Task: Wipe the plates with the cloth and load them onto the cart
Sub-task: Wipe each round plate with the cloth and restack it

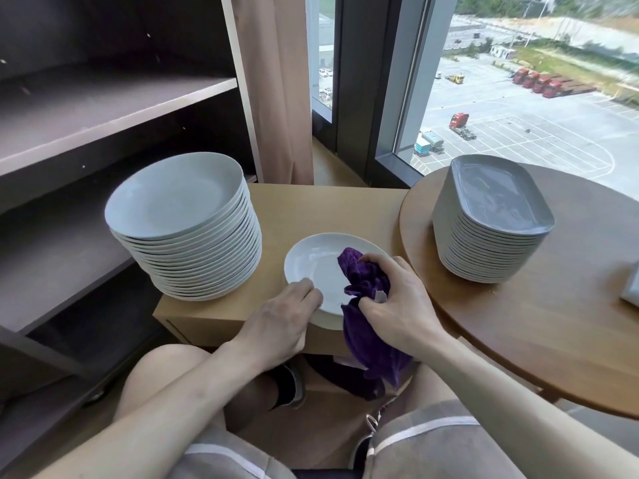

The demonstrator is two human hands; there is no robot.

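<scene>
A single white round plate lies on the low wooden stand in front of me. My left hand holds its near rim, thumb under the edge and fingers on top. My right hand grips a bunched purple cloth and presses it onto the plate's right side; the cloth's tail hangs down over the stand's front edge. A tall stack of white round plates stands at the left of the stand.
A round wooden table at the right carries a stack of grey rectangular dishes. Dark shelves rise at the left. A curtain and a window lie behind the stand. My knees sit below it.
</scene>
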